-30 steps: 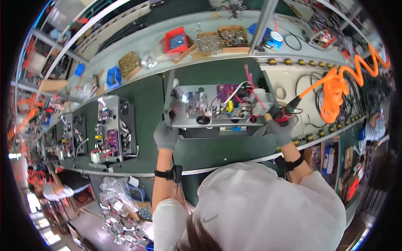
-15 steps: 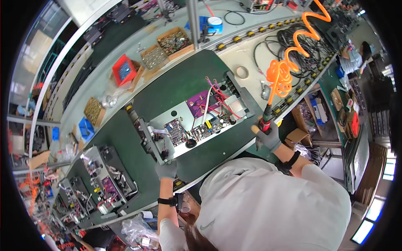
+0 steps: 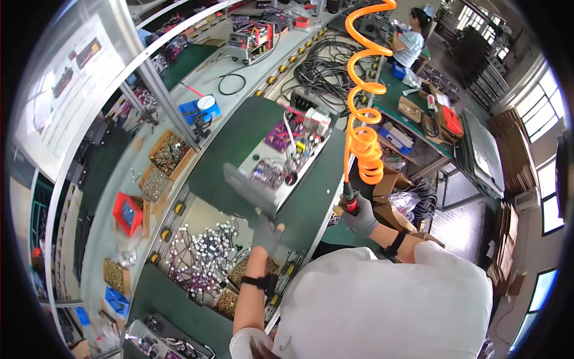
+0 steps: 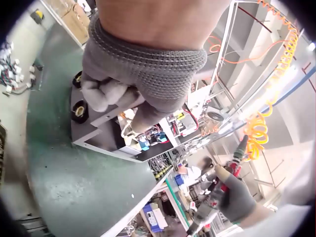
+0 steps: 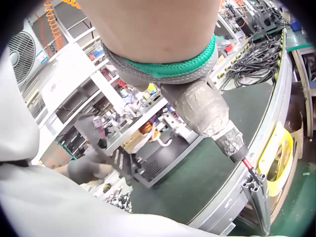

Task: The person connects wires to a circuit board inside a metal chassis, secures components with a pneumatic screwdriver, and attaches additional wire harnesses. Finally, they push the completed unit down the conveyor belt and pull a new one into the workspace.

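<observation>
An open metal chassis with a purple circuit board (image 3: 277, 137) lies on a green board (image 3: 221, 143). Its grey end panel (image 3: 246, 186) stands at the near left end, blurred. The left gloved hand (image 3: 267, 235) is at this panel; in the left wrist view the hand (image 4: 140, 81) has its fingers curled over the panel edge, thumb on the inner side. At the front edge, away from the chassis, the right gloved hand (image 3: 360, 218) grips a red power screwdriver (image 3: 350, 203). Its tape-wrapped body (image 5: 202, 108) and bit point downward in the right wrist view.
White connectors (image 3: 206, 254) and boxes of small brass parts (image 3: 227, 302) lie left of the green board. Black cables (image 3: 326, 69) are heaped beyond it. An orange coiled hose (image 3: 366, 149) hangs to the screwdriver. Small-parts bins (image 3: 128, 213) line the shelf; another person (image 3: 408, 48) is farther off.
The head view has turned rightward. The green board and chassis have slid toward the cable heap, exposing connectors behind them. The right hand has left the chassis end with the screwdriver.
</observation>
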`<state>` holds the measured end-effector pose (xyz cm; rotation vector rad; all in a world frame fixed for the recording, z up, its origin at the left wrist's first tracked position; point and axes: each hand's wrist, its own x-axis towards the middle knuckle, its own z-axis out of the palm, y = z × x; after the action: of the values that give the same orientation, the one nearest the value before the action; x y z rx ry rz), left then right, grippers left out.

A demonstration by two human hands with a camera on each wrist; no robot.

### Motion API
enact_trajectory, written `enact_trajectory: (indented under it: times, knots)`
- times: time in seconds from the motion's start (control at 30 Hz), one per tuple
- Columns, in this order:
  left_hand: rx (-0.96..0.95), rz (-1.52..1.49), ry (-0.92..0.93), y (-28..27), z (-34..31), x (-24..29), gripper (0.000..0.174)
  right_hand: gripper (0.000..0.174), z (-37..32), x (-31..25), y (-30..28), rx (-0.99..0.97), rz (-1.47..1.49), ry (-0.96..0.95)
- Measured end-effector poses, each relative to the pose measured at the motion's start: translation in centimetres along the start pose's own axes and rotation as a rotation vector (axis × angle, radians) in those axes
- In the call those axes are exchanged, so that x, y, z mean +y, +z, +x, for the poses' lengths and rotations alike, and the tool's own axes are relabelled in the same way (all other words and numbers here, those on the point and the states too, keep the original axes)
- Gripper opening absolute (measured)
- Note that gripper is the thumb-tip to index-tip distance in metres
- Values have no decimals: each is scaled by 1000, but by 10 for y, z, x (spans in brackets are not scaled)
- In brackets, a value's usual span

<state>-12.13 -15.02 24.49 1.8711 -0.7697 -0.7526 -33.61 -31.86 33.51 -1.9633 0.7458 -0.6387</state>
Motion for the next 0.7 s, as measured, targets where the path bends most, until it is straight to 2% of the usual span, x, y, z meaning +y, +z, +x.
enact_trajectory:
  times: [0.03,0.07,0.1,0.13,0.17,0.2,0.23,0.27,0.3,0.33,0.4,0.47,0.5,0.53,0.57,0.6,0.63,0.7]
  knots:
    - [-91,-175,-18,3,14,4,56,34,-2,-3,-3,3,-1,4]
    - [-118,-553,-78,13,16,7,52,34,-2,-6,-4,8,-4,3]
    - [-140,-778,-51,28,28,-15,50,34,-2,-6,-2,-9,-4,7]
    - [-112,-924,-162,30,25,-8,44,35,-3,0,-1,-23,21,100]
    - [-115,-993,-198,33,23,-16,39,34,-3,6,0,-5,62,93]
    - [-93,-1007,-160,41,22,-35,38,33,-1,10,-1,-32,6,137]
    - [-99,-1002,-114,32,5,-34,39,32,0,24,2,-31,6,98]
    - [-42,-1006,-179,35,-6,-51,38,29,1,36,-1,-96,31,36]
    - [11,-1014,-242,38,-18,-68,38,30,1,25,2,-145,27,141]
    - [92,-980,-394,28,-40,-63,36,32,4,41,7,-150,26,2]
    - [154,-917,-529,28,-74,-96,34,32,9,42,11,-275,38,57]
    - [322,-933,-586,75,-99,-204,32,33,16,46,22,-343,22,-12]
    - [434,-930,-613,90,-111,-237,30,33,18,46,29,-374,26,-15]
    - [456,-940,-622,79,-132,-218,30,34,22,45,36,-387,1,-103]
    - [546,-1173,-713,65,-158,-199,29,35,25,45,41,-395,-25,-189]
    - [632,-1407,-797,53,-179,-184,29,35,25,39,46,-412,-24,-192]
    - [647,-1414,-799,53,-193,-195,29,35,25,28,51,-441,-44,-114]
    - [854,-761,-958,51,-215,-211,33,35,26,20,61,-489,-66,-19]
